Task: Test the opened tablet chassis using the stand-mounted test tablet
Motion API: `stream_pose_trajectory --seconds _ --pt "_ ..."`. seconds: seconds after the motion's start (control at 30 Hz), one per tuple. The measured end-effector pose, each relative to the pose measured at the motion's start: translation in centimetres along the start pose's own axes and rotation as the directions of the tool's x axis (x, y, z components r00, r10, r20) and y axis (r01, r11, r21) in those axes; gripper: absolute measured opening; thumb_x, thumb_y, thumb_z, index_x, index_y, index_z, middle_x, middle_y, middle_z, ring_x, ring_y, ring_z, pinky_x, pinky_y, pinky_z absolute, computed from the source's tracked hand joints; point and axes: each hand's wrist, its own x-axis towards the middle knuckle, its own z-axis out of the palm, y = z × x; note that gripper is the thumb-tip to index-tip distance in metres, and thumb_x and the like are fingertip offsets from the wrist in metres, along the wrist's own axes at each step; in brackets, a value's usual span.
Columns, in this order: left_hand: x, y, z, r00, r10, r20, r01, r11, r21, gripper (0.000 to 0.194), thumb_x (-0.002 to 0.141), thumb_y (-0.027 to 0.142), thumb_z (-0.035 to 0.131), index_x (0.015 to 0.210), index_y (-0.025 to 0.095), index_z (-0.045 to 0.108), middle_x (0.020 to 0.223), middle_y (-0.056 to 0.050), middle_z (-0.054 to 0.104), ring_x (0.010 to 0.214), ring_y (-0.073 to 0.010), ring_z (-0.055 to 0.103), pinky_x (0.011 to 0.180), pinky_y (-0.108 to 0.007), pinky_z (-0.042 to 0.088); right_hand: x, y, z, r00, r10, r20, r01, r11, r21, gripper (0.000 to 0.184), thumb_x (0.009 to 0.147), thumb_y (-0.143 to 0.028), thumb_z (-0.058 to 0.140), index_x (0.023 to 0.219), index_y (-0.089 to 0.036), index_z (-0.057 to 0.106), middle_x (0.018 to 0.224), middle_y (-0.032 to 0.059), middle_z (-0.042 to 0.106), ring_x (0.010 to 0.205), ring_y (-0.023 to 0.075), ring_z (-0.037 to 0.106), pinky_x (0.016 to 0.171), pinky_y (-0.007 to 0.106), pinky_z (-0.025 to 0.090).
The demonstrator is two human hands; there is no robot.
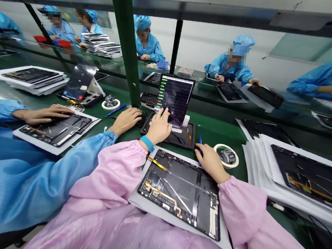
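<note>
My left hand (158, 128), with a blue band at its wrist, reaches to an upright tablet screen (176, 98) showing rows of green text and one red row. Its fingers are stretched out, their tips at the lower left of the screen. My right hand (210, 161) lies at the far right edge of an opened tablet housing (184, 190), fingers apart and bent a little. A blue pen (201, 140) passes under its fingertips; no firm grip on it shows. The housing lies on white sheet material before me, its yellow ribbon cable (157, 163) running toward my left wrist.
A tape roll (237, 156) holding small parts stands right of my hand. More housings (307, 172) lie stacked with white sheets at the right. A co-worker's hand (128, 120) is close on my left. A green post (127, 49) rises behind the bench.
</note>
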Motion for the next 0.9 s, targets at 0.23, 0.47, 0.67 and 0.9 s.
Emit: stream_pose_trajectory --seconds 0.23,0.47,0.67,0.9 --pt "2.1 0.6 0.7 0.993 0.094 -0.070 -0.095 0.995 -0.005 0.053 0.082 0.018 0.045 0.134 0.006 0.040 0.143 -0.018 0.043 0.141 -0.0286 0.022 0.111 -0.043 0.025 -0.1 0.1 0.0 1.000 -0.018 -0.021 0.018 1.000 0.022 0.030 0.093 -0.025 0.045 0.115 -0.013 0.062 0.092 0.0103 0.062 0.088 0.0256 0.060 0.075 0.033 0.045" --pt "3.0 1.3 0.3 0.996 0.057 -0.073 -0.055 0.998 0.030 0.050 0.082 0.017 0.047 0.130 0.004 0.043 0.143 -0.019 0.042 0.141 -0.0303 0.024 0.112 -0.046 0.024 0.0 0.3 0.5 0.993 -0.051 -0.104 0.063 0.992 0.113 0.030 0.091 -0.026 0.044 0.111 -0.013 0.062 0.088 0.0109 0.062 0.084 0.0268 0.060 0.073 0.036 0.047" --pt "-1.4 5.8 -2.2 0.969 0.184 0.165 -0.173 0.982 -0.079 0.037 0.082 0.016 0.046 0.118 0.010 0.055 0.124 -0.015 0.059 0.120 -0.0259 0.049 0.100 -0.039 0.042 -1.1 -0.8 -4.9 0.910 0.094 -0.404 0.132 0.858 0.497 0.028 0.094 -0.029 0.039 0.110 -0.020 0.060 0.090 0.0067 0.062 0.084 0.0219 0.060 0.076 0.036 0.048" --pt "-4.7 7.1 -3.8 0.817 0.215 0.535 -0.145 0.975 -0.171 0.025 0.087 0.029 0.044 0.089 0.017 0.066 0.085 -0.006 0.069 0.081 -0.0206 0.061 0.075 -0.031 0.046 -7.2 -2.0 -10.4 0.930 0.305 -0.207 0.033 0.491 0.871 0.014 0.083 -0.031 0.067 0.085 -0.025 0.055 0.062 -0.0044 0.049 0.051 0.0120 0.046 0.048 0.024 0.037"
